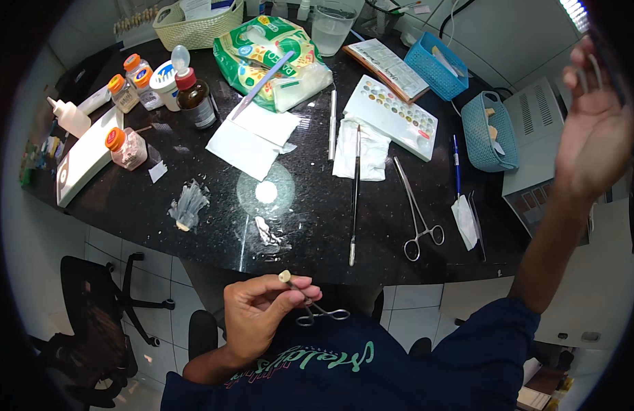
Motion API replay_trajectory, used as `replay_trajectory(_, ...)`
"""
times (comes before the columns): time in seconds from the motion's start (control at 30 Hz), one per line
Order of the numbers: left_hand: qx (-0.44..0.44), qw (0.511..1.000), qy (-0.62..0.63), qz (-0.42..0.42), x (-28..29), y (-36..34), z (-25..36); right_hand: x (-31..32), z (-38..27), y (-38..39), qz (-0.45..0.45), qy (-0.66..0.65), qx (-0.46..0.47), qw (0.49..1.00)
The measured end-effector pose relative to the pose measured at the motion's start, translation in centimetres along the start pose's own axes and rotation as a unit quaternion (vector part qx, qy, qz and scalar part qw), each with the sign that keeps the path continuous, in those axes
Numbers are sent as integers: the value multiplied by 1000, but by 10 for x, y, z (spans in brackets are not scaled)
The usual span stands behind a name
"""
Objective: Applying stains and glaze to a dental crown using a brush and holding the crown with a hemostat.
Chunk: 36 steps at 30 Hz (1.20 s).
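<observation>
My left hand [257,314] is closed round locking forceps [310,306] in front of the table edge, with the ring handles pointing right. At the jaw end, beside my fingers, sits a small cream tooth-like crown [285,276]. My right hand [596,133] is raised at the far upper right, palm showing and fingers curled about a pale curved piece I cannot make out. On the black table [310,233] nearby lie another pair of forceps [418,219], a thin brush [356,205] on a folded tissue [372,154], and white powder residue [265,233].
Orange-lidded jars [128,151], a brown dropper bottle [196,103] and a green package [252,51] stand at the left and back. A white palette [399,113], blue baskets [492,147] and a grey machine [536,123] are at the right. An office chair [91,301] stands left.
</observation>
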<state>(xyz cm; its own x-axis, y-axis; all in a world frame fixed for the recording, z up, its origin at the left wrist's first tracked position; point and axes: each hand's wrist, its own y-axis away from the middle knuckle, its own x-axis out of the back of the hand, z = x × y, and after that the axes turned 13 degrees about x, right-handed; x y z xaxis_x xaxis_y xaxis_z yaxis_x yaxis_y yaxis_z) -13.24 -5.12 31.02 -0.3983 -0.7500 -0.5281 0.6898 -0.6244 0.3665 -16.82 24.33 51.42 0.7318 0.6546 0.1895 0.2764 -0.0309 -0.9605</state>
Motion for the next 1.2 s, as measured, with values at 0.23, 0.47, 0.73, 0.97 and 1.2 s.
replay_trajectory(0.23, 43, 996, -32, 69, 3, 0, -10, 17, 51, 152, -52, -32, -297, 953)
replay_trajectory(0.47, 15, 993, -61, 95, 4, -6, -17, 11, 71, 193, -89, 8, -262, 961)
replay_trajectory(0.73, -6, 985, -92, 149, 10, -2, -26, 7, 81, 199, -127, 42, -262, 956)
replay_trajectory(0.97, 6, 989, -76, 129, 15, 0, -25, 9, 76, 197, -130, 45, -282, 950)
replay_trajectory(1.2, 39, 987, -99, 120, 11, 1, -21, 6, 73, 203, -138, 35, -279, 950)
